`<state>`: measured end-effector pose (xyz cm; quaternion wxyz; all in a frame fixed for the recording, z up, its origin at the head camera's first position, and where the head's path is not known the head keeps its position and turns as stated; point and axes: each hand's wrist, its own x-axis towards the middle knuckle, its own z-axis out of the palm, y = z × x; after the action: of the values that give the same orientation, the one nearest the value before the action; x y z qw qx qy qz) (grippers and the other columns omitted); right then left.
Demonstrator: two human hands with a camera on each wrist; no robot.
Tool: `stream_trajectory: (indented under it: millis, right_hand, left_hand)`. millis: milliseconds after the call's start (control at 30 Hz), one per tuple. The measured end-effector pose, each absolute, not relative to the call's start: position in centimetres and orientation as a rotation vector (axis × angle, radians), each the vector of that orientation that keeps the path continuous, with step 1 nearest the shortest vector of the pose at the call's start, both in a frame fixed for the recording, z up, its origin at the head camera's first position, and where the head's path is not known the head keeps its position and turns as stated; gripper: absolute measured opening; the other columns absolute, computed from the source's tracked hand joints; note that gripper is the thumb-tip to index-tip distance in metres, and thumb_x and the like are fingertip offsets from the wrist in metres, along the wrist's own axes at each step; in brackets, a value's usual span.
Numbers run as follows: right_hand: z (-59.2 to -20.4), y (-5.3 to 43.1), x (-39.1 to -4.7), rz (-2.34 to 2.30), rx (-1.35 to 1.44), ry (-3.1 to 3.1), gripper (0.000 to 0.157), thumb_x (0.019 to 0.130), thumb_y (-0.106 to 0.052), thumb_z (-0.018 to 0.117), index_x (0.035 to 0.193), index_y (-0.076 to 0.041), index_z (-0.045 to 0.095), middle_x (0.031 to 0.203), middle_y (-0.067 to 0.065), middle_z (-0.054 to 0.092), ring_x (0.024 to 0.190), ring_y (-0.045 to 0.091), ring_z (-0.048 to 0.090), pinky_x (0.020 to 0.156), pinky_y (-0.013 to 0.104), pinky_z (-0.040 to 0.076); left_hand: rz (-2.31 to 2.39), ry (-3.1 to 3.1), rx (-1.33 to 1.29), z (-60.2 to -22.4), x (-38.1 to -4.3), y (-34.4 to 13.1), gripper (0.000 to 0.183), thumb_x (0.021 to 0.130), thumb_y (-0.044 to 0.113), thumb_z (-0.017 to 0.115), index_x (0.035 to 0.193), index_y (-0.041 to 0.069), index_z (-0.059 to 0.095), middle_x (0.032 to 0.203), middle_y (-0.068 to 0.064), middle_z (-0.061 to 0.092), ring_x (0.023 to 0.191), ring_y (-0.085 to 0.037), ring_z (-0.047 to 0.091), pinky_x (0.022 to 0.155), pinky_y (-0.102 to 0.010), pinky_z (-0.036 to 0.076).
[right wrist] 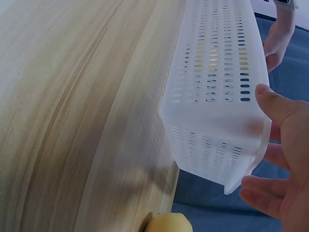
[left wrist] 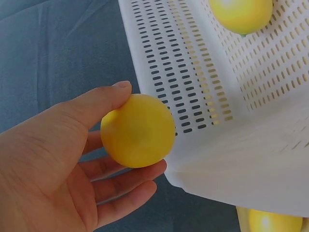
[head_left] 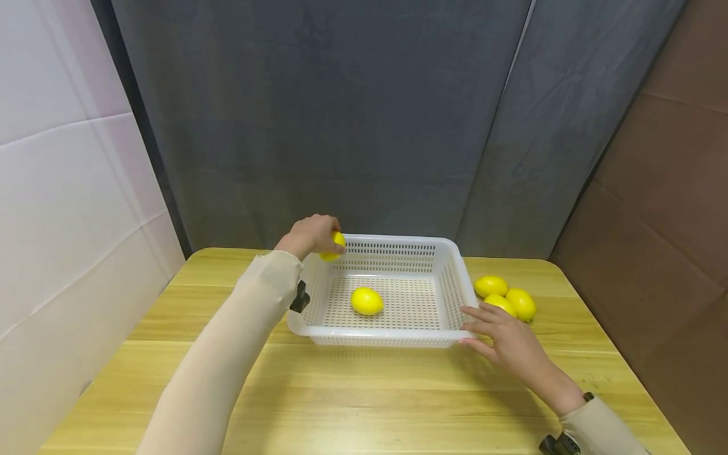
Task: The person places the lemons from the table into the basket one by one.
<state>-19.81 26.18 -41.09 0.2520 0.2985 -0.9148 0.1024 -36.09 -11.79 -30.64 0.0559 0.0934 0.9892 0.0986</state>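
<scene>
My left hand [head_left: 313, 235] grips a yellow lemon [left wrist: 138, 130] at the back left corner of the white perforated basket [head_left: 380, 333]. In the left wrist view, the thumb lies along the lemon's upper side and the fingers curl beneath it. A second lemon [head_left: 366, 301] lies on the basket floor, left of its middle. At the front right corner, my right hand [head_left: 506, 338] touches the basket's rim with spread, fairly straight fingers. The right wrist view shows that thumb [right wrist: 273, 101] against the rim, with parts of the fingers hidden behind the basket wall.
Three lemons [head_left: 520, 304] sit clustered on the wooden table [head_left: 364, 392], just right of the basket. A dark grey curtain [head_left: 318, 114] hangs behind the table. White cloth [head_left: 74, 208] covers the left side, and a brown panel [head_left: 665, 208] stands at the right.
</scene>
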Motion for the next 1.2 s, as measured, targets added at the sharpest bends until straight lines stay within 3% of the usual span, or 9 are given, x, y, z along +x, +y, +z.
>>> stream_trajectory:
  millis: [1200]
  right_hand:
    - [-41.10, 26.46, -19.78, 0.293, 0.811, -2.489, 0.026, 0.074, -0.034, 0.083, 0.096, -0.020, 0.079, 0.127, 0.005, 0.070, 0.118, 0.038, 0.065, 0.090, 0.054, 0.056]
  left_hand:
    - [0.310, 2.948, 0.273, -31.45, -35.77, -11.44, 0.052, 0.087, 0.037, 0.074, 0.131, 0.015, 0.059, 0.127, -0.009, 0.063, 0.104, -0.027, 0.057, 0.097, -0.046, 0.053]
